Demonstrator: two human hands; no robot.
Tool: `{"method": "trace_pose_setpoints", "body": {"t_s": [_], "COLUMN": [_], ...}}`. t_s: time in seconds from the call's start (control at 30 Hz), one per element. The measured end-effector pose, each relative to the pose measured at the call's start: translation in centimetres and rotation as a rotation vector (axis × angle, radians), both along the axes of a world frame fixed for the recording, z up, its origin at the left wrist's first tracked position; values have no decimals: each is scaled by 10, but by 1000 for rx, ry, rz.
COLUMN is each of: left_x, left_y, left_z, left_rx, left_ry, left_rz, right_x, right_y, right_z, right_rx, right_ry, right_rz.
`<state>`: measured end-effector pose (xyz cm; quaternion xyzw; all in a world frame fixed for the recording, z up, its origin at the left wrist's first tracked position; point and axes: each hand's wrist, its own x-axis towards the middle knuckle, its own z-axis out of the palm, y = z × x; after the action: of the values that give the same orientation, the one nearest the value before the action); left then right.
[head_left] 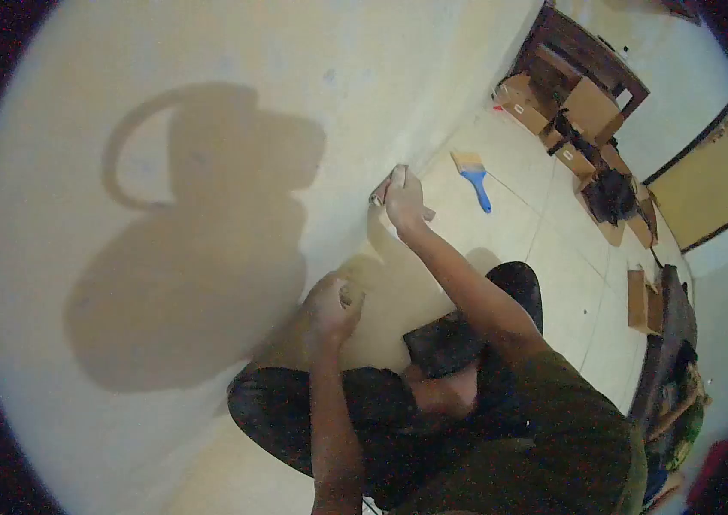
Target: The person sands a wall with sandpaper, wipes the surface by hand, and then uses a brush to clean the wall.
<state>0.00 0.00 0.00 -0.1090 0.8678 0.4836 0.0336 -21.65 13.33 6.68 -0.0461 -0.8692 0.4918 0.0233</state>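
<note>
My right hand [404, 202] is at the foot of the pale wall [364, 103], its fingers closed round a folded brownish piece [378, 196] that looks like sandpaper. The piece lies against the wall, with another end of it showing below the hand. Pale dust coats the fingers. Lower down and nearer my body, my left hand [334, 309] is loosely curled near the wall's base. Shadow hides what lies inside its fingers, if anything. To the right of my right hand, a paintbrush [473, 180] with a blue handle and pale bristles lies on the floor.
My crossed legs [338, 403] in dark trousers rest on the tiled floor [579, 283]. Opened cardboard boxes [591, 112] with dark contents stand at the far end. Another box [644, 302] is at the right, near a person [682, 421]. My shadow covers much of the wall.
</note>
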Motion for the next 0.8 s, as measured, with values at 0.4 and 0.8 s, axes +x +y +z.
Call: {"method": "trace_pose_setpoints", "body": {"t_s": [0.4,0.8], "left_x": [-11,-15], "left_y": [-94,-96], "left_z": [1,10], "left_rx": [-64,-133], "left_ry": [162,186], "left_rz": [-28,-11], "right_x": [32,37], "right_y": [-108,-105], "right_z": [11,8], "right_rx": [-272,-58], "right_ry": [228,256], "right_rz": [-63,19]}}
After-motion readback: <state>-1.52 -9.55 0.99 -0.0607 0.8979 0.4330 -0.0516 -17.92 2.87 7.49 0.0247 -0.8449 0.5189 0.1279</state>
